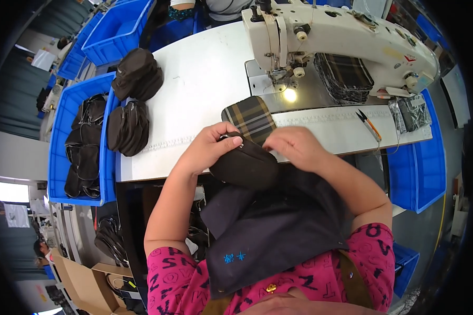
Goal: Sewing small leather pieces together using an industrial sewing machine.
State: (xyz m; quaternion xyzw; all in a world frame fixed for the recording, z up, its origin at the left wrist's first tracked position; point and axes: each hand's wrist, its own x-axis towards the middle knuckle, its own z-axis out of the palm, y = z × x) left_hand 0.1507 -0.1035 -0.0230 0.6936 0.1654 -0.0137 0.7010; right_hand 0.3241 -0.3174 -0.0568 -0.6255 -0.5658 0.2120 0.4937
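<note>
Head view, we list: one dark pouch (247, 168), at the near edge of the bench (194, 73); left hand (211, 149), pinching its left side; right hand (300, 149), curled narrow at its right edge, grip unclear to us; one plaid panel (251, 116), just beyond; one sewing machine (347, 31), far right.

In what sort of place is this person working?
Most likely a sewing workshop or factory: a large white sewing machine stands on the table, a stack of plaid pieces lies beneath its arm, and a blue crate at the left holds dark items.
</note>
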